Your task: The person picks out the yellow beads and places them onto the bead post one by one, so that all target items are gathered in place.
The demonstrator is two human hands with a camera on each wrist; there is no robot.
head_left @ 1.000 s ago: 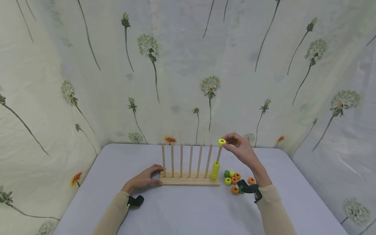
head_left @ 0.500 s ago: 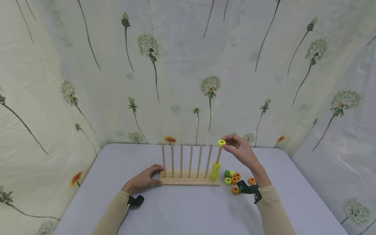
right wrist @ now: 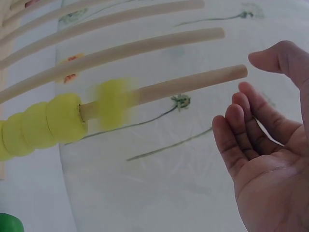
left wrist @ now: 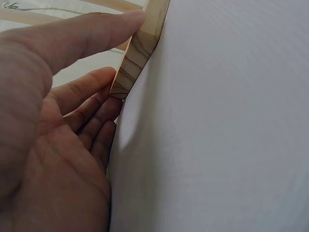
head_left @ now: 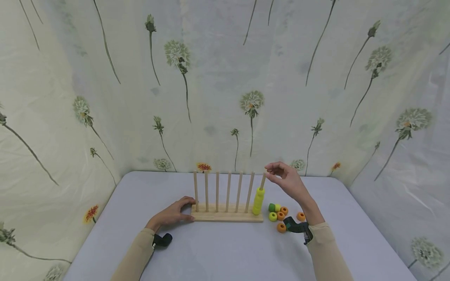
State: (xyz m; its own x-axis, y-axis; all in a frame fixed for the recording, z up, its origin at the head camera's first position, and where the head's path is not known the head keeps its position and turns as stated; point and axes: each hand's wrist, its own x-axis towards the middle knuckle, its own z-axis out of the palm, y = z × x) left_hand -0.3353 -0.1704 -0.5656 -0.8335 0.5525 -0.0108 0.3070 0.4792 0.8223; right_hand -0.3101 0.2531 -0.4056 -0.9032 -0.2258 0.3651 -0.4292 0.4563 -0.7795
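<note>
A wooden peg rack (head_left: 226,217) with a row of upright pegs stands on the table. My left hand (head_left: 172,214) holds the left end of its base, thumb on the front edge and fingers behind, as the left wrist view also shows. Yellow beads (right wrist: 43,125) are stacked on the rightmost peg (right wrist: 193,86). One more yellow bead (right wrist: 115,102), blurred by motion, slides along that peg just above the stack. Around the peg's tip, but apart from it, my right hand (head_left: 290,180) has its thumb and fingers spread with nothing between them.
Right of the rack lie several loose beads: a dark green one (head_left: 272,207), a yellow-green one (head_left: 272,216) and orange ones (head_left: 281,227). Some are partly hidden by the right wrist camera (head_left: 297,225). A flower-printed cloth (head_left: 211,97) hangs behind the table.
My right hand has let go of the yellow bead it held at the peg's tip, and the bead has dropped down the peg. The left hand and rack have not moved.
</note>
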